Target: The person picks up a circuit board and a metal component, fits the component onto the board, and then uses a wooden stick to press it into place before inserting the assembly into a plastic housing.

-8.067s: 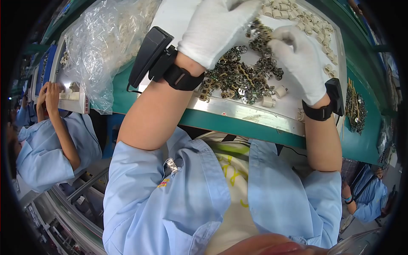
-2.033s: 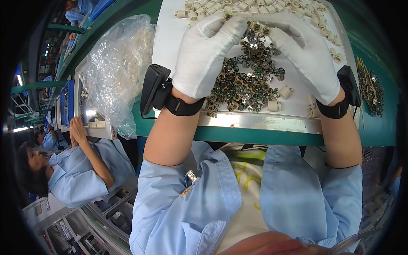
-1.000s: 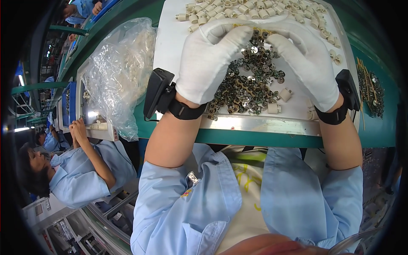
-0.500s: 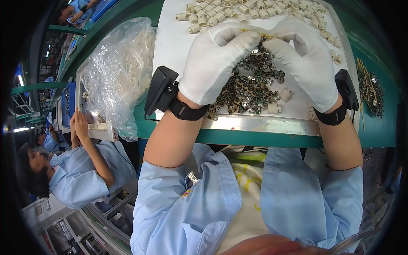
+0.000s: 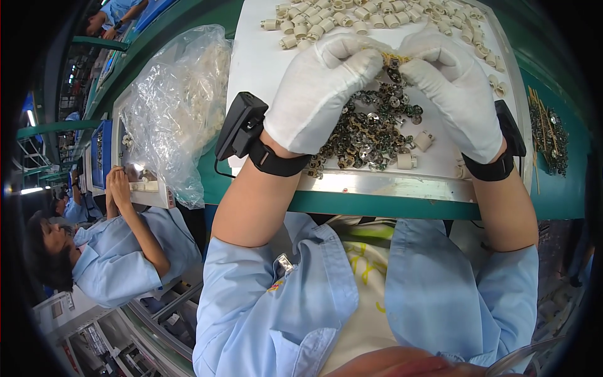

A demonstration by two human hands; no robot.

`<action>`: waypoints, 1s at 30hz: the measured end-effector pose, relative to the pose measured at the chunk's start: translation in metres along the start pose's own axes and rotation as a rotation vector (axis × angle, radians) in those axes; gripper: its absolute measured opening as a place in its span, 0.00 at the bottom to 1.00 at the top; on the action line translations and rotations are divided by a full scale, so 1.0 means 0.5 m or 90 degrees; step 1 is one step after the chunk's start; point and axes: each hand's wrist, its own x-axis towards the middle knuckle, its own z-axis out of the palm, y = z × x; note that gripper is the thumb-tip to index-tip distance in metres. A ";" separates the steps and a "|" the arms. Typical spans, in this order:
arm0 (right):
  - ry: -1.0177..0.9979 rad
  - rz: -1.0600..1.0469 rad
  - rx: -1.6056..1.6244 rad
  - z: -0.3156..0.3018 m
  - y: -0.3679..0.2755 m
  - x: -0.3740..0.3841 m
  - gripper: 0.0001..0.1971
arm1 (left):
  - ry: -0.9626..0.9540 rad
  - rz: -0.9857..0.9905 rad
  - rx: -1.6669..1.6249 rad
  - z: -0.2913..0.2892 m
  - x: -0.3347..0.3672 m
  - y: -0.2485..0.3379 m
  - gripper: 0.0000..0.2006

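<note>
Both my hands wear white gloves and meet above the far part of a white tray [image 5: 254,56]. Between their fingertips is a thin yellowish strip [image 5: 396,58] with small dark metal pieces hanging below it. My left hand [image 5: 317,91] pinches its left end, my right hand [image 5: 455,94] the other end; the fingers partly cover it. Under the hands lies a heap of small shiny metal parts [image 5: 367,135], silver, dark and brass-coloured. Two cream cylindrical sockets, one a loose socket [image 5: 406,161], rest at the heap's right edge.
Many cream sockets [image 5: 377,19] spread over the tray's far side. Left of it stands a clear plastic bag [image 5: 179,107] of pale parts. More metal parts with thin sticks [image 5: 549,138] lie on the green table at right. A co-worker [image 5: 125,245] sits at left.
My fingertips have drawn slightly apart, and more of the yellowish strip shows, with a dark metal piece visible under it. The co-worker's hands have shifted slightly.
</note>
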 end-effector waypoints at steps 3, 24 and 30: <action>0.026 0.022 -0.008 0.009 -0.005 -0.001 0.05 | 0.038 0.025 0.044 0.017 -0.004 0.007 0.10; 0.150 -0.090 -0.397 0.033 -0.020 -0.003 0.06 | 0.173 0.182 0.230 0.052 0.005 -0.020 0.08; 0.171 -0.086 -0.345 0.044 -0.016 -0.008 0.08 | 0.173 0.179 0.241 0.053 0.001 -0.016 0.08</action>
